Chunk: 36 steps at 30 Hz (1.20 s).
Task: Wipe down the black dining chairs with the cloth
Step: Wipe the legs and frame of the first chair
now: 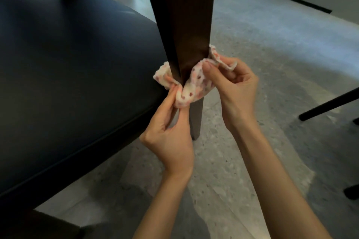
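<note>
A padded black chair seat (pixel 77 64) fills the left half of the frame. Just right of its edge, near centre, a person's left hand (pixel 169 137) pinches the gathered end of a white, pink-spotted cloth (pixel 196 85) between thumb and fingertips. The cloth is looped around the dark wooden chair post (pixel 180 15) that runs down from top centre, and touches it beside the seat's corner. To the right, the right hand (pixel 237 91) grips the cloth's other end, with the thumb pressed over the fabric and the fingers curled beneath. Grey speckled floor (pixel 272 54) spreads behind, and a thin black leg (pixel 330 104) of another piece of furniture slants in at the right edge. The wipe of this post looks to be under way. The risk from here is that the bunched loop, pulled hard, slips out of the left hand's light pinch. It could also snag where seat meets post and skip the post's hidden far face.
</note>
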Tool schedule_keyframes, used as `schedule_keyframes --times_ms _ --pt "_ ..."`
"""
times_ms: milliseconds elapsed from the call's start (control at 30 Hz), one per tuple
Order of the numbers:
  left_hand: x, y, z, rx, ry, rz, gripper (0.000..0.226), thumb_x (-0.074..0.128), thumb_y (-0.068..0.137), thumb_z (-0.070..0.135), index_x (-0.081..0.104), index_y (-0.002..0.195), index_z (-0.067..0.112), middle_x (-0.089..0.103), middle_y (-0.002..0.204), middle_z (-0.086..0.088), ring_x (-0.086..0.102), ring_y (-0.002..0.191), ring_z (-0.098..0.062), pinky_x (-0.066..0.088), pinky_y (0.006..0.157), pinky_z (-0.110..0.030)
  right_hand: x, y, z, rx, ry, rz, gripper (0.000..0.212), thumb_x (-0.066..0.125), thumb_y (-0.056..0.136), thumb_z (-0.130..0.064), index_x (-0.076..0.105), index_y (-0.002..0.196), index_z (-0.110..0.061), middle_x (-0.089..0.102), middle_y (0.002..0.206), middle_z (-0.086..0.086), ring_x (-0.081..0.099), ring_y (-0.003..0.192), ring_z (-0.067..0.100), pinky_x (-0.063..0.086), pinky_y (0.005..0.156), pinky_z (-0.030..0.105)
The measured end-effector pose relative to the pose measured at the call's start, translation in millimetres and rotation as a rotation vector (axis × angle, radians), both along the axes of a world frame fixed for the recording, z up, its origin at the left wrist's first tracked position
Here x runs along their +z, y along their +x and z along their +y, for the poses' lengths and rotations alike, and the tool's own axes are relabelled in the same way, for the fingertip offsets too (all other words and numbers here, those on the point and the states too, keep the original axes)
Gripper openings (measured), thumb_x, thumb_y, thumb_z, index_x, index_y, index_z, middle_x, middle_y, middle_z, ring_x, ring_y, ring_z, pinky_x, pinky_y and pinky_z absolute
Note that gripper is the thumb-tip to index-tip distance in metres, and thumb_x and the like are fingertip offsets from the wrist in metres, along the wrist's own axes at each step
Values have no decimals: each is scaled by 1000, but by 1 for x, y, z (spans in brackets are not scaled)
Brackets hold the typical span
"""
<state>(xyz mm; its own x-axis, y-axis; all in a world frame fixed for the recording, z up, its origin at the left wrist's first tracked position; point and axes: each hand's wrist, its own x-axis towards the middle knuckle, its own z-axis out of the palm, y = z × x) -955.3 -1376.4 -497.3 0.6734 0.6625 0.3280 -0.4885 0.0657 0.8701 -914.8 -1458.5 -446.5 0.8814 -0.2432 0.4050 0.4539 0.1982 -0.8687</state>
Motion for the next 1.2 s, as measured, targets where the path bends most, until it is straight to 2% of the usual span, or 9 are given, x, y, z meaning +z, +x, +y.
schedule_keyframes --times_ms 133,333,467,600,700,800,867,1000,1200 --pt "-9 5 -8 47 -40 -25 35 76 78 2 67 111 11 73 103 -5 71 97 -18 55 87 -37 -30 7 -9 10 -32 88 15 70 79 4 67 94 -2 74 79 -5 69 79 5 53 75 20" --pt "-40 4 -16 61 137 -74 37 72 79 -3 63 113 9 70 103 2 70 97 -9 53 86 -22 -58 10 -19 27 -39 106 17 66 82 9 67 92 -5 74 78 -7 69 80 4 54 76 20" --pt "-78 -5 -17 36 306 84 31 73 80 8 67 109 16 71 91 12 68 78 2 53 67 -17 -68 8 -26 -12 -91 157 19 72 78 7 69 87 -9 74 76 -9 67 78 1 52 72 16" --pt "-90 -7 -18 -49 7 324 35 74 82 6 69 85 40 69 73 27 68 75 3 51 65 -19 -81 -2 -34 -63 -111 240 17 76 74 5 71 87 -5 74 76 -10 68 78 2 53 70 15" --pt "-78 -3 -17 -48 -187 325 24 75 80 8 72 86 32 73 79 14 71 82 -4 53 69 -17 -79 -13 -35 -127 -45 196 18 75 77 3 71 92 -4 74 80 -7 70 81 5 53 72 17" --pt "-67 9 -18 -126 -414 339 12 75 81 14 75 92 19 75 89 2 71 89 -12 56 74 -24 -70 -12 -31 -167 32 136 16 73 81 0 70 92 -12 74 80 -7 69 82 5 53 74 18" --pt "-65 19 -19 -187 -464 357 8 74 82 16 74 90 19 75 92 1 71 92 -13 56 80 -29 -68 -8 -23 -145 26 127 19 73 81 1 68 94 -11 74 84 -5 69 83 6 53 76 19" --pt "-70 22 -24 -261 -399 352 14 66 89 16 73 101 14 74 97 0 70 95 -11 54 78 -22 -82 -7 -13 -110 -68 132 28 73 79 4 64 101 -10 69 96 2 68 87 3 52 76 17" --pt "-90 30 -28 -260 -127 263 19 56 95 15 71 106 10 72 92 12 67 89 0 49 72 -12 -107 6 -25 -169 -236 108 20 75 81 -4 65 95 -13 67 93 -9 66 86 -3 51 76 15"
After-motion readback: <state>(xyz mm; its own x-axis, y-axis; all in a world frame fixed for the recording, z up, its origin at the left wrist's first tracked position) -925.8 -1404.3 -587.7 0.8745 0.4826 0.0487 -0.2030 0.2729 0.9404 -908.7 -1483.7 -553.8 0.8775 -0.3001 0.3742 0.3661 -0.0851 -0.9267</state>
